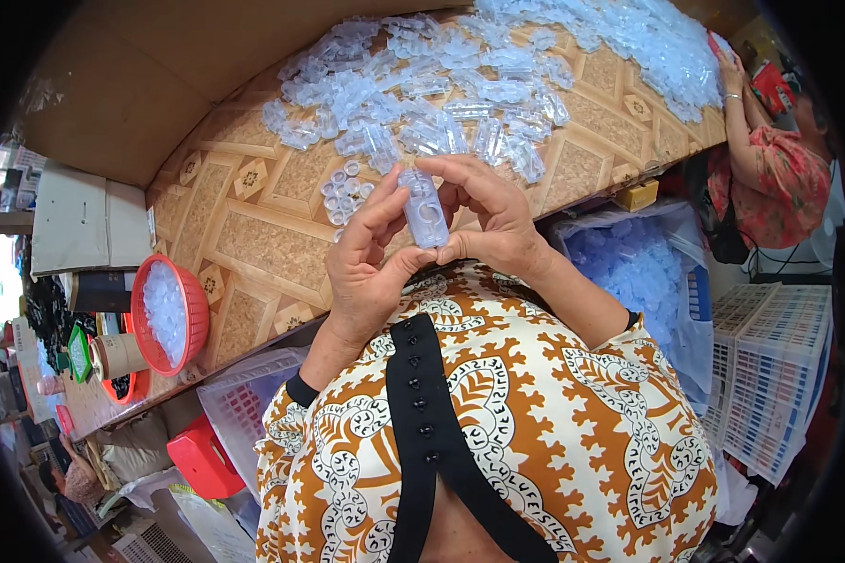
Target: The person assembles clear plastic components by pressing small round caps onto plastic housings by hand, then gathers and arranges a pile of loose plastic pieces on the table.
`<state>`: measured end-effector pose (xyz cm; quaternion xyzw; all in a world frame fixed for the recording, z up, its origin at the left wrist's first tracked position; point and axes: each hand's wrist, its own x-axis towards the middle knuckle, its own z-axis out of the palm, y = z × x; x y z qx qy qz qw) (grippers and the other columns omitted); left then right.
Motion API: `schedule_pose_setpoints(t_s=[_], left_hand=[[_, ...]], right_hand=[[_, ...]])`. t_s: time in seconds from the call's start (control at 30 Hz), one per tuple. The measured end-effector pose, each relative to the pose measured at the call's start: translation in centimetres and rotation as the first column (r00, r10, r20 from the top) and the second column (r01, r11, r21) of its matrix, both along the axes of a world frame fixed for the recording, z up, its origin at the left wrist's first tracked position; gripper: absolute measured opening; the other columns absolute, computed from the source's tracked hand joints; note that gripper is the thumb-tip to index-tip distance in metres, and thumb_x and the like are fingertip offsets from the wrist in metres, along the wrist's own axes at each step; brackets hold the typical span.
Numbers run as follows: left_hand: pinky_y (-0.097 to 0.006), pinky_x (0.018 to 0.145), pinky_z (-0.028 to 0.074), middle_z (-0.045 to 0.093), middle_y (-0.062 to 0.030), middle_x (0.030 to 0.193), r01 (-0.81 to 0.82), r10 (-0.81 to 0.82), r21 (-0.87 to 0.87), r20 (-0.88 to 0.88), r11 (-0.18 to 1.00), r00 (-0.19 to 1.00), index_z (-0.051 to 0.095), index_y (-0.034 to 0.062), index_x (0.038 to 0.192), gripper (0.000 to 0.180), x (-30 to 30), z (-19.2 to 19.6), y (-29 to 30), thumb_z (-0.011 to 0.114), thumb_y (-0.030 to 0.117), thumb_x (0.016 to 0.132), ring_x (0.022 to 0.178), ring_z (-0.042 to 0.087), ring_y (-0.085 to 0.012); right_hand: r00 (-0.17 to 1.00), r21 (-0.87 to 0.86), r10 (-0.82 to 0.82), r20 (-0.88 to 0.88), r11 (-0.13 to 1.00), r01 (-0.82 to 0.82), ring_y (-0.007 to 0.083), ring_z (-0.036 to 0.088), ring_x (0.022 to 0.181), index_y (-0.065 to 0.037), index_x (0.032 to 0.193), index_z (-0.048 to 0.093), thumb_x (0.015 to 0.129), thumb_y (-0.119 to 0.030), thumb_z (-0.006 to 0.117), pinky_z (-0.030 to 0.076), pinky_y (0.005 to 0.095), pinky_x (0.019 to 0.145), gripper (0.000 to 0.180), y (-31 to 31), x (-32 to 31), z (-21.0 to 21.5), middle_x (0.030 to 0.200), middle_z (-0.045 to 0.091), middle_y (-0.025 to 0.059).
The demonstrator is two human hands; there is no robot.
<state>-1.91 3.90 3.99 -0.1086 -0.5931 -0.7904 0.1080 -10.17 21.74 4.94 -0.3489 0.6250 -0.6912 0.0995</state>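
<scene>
A: Head view, clock face read from the picture's centre. Principal item?
B: One narrow, oblong piece of clear plastic (427, 214), just off centre toward 12 o'clock, held up near the close edge of the brown, wood-patterned tabletop (263, 239).

A: Condition of the hands?
B: Left hand (371, 258) and right hand (498, 220), both gripping the piece: fingertips about its upper end, thumbs at its lower end. Judged purpose: a steady hold, broad face turned to the wearer.

A: Loose stock?
B: Clear oblong plastic pieces (432, 127), scattered at 12. Dense heap of pale-blue translucent plastic (629, 47), between 1 and 2. Small, round, whitish rings (347, 195), clustered between 10 and 11, beside the left hand; presumably so placed for easy reach.

A: Containers?
B: Round red plastic basket (199, 319), at 9, on the tabletop, filled with small translucent pale pieces (164, 314). Bin lined with whitish plastic sheeting (695, 305), at 3, beyond the tabletop's edge, holding pale-blue translucent pieces (624, 267). Pale lattice-sided plastic crate (239, 399), at 8; contents cannot be told.
</scene>
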Motion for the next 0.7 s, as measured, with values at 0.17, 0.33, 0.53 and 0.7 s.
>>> schedule_pose_setpoints(t_s=[0.17,0.33,0.53,0.7], left_hand=[[-0.040,0.116,0.042,0.030,-0.0222,0.161,0.021,-0.022,-0.029,-0.029,0.999,0.999,0.054,-0.0001,0.137,0.056,-0.2,-0.6,-0.2,0.071,-0.011,0.085,0.143,0.041,-0.0283],[-0.041,0.116,0.041,0.031,-0.0228,0.160,0.015,-0.015,-0.035,-0.016,0.999,1.000,0.055,0.0019,0.137,0.057,-0.3,-0.8,-0.1,0.072,-0.011,0.084,0.145,0.038,-0.0299],[-0.040,0.117,0.037,0.039,-0.0232,0.156,-0.007,0.004,-0.066,-0.059,0.998,0.998,0.059,0.0022,0.133,0.056,-0.4,-1.1,-0.5,0.076,-0.008,0.081,0.145,0.039,-0.0300],[-0.039,0.116,0.038,0.040,-0.0231,0.156,-0.019,0.017,-0.062,-0.025,0.998,1.000,0.061,0.0007,0.131,0.055,-0.7,-0.7,-0.5,0.078,-0.006,0.079,0.144,0.041,-0.0294]], right_hand=[[1.000,0.019,0.019,-0.016,1.000,-0.018,0.0112,0.060,0.090,-0.001,0.140,0.056,0.070,-0.005,0.086,0.053,0.0249,0.076,0.077,0.3,-0.3,0.0,0.127,0.056,0.0090],[0.998,0.051,0.007,-0.058,0.999,-0.004,0.0116,0.060,0.090,-0.001,0.141,0.055,0.071,-0.003,0.083,0.054,0.0264,0.077,0.075,0.4,-0.5,-0.3,0.128,0.056,0.0092],[0.981,0.135,0.000,-0.197,0.990,0.027,0.0153,0.062,0.097,-0.003,0.145,0.052,0.073,-0.006,0.082,0.055,0.0278,0.082,0.078,0.6,-0.2,0.8,0.134,0.055,0.0126],[0.955,0.106,0.037,-0.295,0.994,-0.006,0.0154,0.061,0.101,-0.004,0.147,0.050,0.073,-0.012,0.084,0.053,0.0271,0.083,0.082,0.8,-1.4,-0.1,0.136,0.054,0.0126]])
